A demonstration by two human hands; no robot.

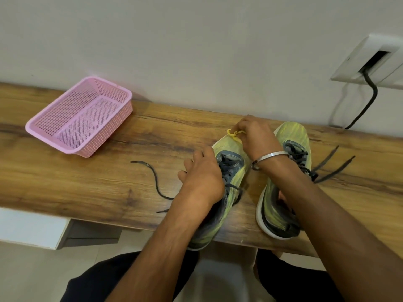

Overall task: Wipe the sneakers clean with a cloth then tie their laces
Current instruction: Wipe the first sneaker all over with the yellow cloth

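Note:
Two yellow-green sneakers with dark laces stand on the wooden table (109,175), toes toward the wall. My left hand (201,174) grips the left side of the left sneaker (232,171) near its laces. My right hand (254,136) is closed on a small yellow cloth (232,132) pressed at that sneaker's toe. The right sneaker (283,171) sits just to the right, partly hidden by my right forearm. A loose dark lace (152,177) trails left over the table, and two lace ends (333,164) of the right sneaker spread to the right.
A pink plastic mesh basket (82,114) sits at the table's back left by the wall. A wall socket plate (370,59) with a black cable (368,99) is at the upper right. The left sneaker's heel overhangs the table's front edge above my lap.

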